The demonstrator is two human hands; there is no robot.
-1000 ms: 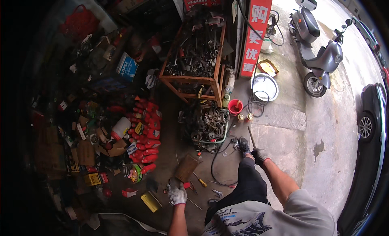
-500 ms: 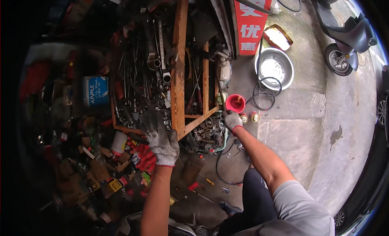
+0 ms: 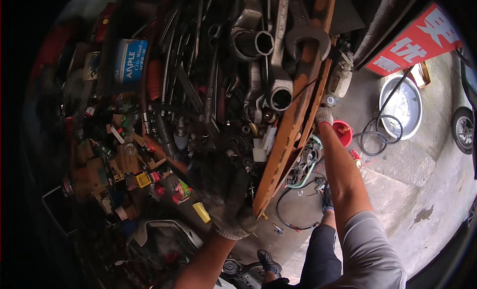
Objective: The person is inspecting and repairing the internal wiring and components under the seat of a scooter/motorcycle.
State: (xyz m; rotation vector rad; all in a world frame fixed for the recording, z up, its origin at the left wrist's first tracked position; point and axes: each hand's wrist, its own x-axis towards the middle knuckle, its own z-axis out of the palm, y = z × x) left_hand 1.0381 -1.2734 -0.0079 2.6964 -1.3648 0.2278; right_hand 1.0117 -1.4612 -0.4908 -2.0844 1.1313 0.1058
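Note:
A wooden rack (image 3: 280, 165) packed with wrenches, large sockets (image 3: 253, 43), rods and small parts fills the upper middle. My left hand (image 3: 223, 194), in a dirty glove, lies over its near side among the tools, fingers loosely extended in shadow; I see nothing held. My gloved right hand (image 3: 324, 115) is at the rack's right side, beside a white jug (image 3: 342, 75) and a red bucket (image 3: 344, 132); its fingers are mostly hidden, so what it holds I cannot make out.
Boxes and litter (image 3: 109, 170) crowd the left floor. A metal basin (image 3: 400, 105), coiled hose (image 3: 372, 147) and red sign (image 3: 407, 43) are at right, with a scooter wheel (image 3: 462, 130) beyond. An engine part (image 3: 305, 162) sits below the rack. Light bodywork (image 3: 159, 229) lies lower left.
My head has moved forward over the rack. My left hand has risen from the floor clutter into the tools; my right hand, earlier holding a rod, has moved up along the rack's right side.

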